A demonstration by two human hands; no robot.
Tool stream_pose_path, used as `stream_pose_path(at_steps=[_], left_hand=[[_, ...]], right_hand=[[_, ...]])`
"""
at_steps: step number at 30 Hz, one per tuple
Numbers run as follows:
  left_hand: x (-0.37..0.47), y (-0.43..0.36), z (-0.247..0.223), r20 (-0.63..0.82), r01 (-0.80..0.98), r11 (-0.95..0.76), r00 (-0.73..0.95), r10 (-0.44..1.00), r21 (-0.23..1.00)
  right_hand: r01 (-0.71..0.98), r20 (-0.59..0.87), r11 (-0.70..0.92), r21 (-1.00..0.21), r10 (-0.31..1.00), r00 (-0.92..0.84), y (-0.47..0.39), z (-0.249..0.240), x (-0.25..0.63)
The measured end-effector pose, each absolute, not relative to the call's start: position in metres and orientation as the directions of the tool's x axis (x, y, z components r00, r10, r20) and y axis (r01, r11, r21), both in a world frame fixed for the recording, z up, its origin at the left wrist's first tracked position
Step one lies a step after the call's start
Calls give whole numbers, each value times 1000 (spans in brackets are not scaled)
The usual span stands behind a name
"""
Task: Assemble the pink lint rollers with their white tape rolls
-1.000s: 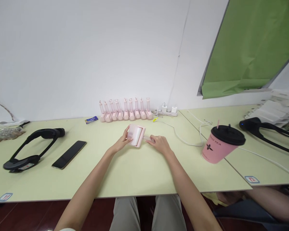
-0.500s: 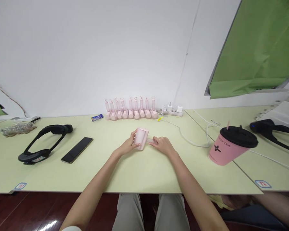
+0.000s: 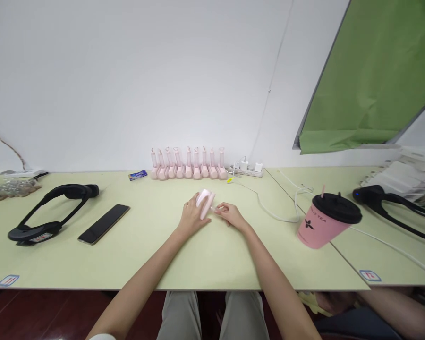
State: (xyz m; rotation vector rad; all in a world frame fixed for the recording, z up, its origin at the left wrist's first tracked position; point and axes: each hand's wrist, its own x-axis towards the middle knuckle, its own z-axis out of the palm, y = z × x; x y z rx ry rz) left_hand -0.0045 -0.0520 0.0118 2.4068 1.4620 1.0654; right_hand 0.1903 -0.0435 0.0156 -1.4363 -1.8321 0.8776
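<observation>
Above the middle of the table, my left hand [image 3: 192,216] is closed around a pale pink plastic case [image 3: 206,204], its fingers behind the case and the thumb along its lower side. The case leans to the right. On its right, my right hand [image 3: 231,215] pinches a small translucent pink piece [image 3: 214,208] that reaches to the case's side; whether the two are joined I cannot tell. Behind my hands, against the wall, stands a row of several pink plastic devices [image 3: 188,171], each with a rounded base, an upright tube and a loop on top.
A phone [image 3: 104,224] and a black headset [image 3: 53,212] lie to the left. A pink drink cup [image 3: 317,226], a white cable [image 3: 278,218] and another black headset [image 3: 378,198] are to the right. A power strip [image 3: 250,173] and blue packet [image 3: 138,175] lie near the wall.
The pink case has turned in my left hand and tilts more to the right, and the back of that hand now shows more. The whole scene has shifted slightly left.
</observation>
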Motion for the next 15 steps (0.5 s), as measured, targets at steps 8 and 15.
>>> stream_pose_path(at_steps=[8,15], left_hand=[[-45,-38,21,382,717,-379,169,909,585],[-147,29,33,144,397,-6,-319,937,918]], right_hand=[[-44,37,20,-999,903,-428,-50,40,200],[335,170,154,-930,985,18,-31,9,199]])
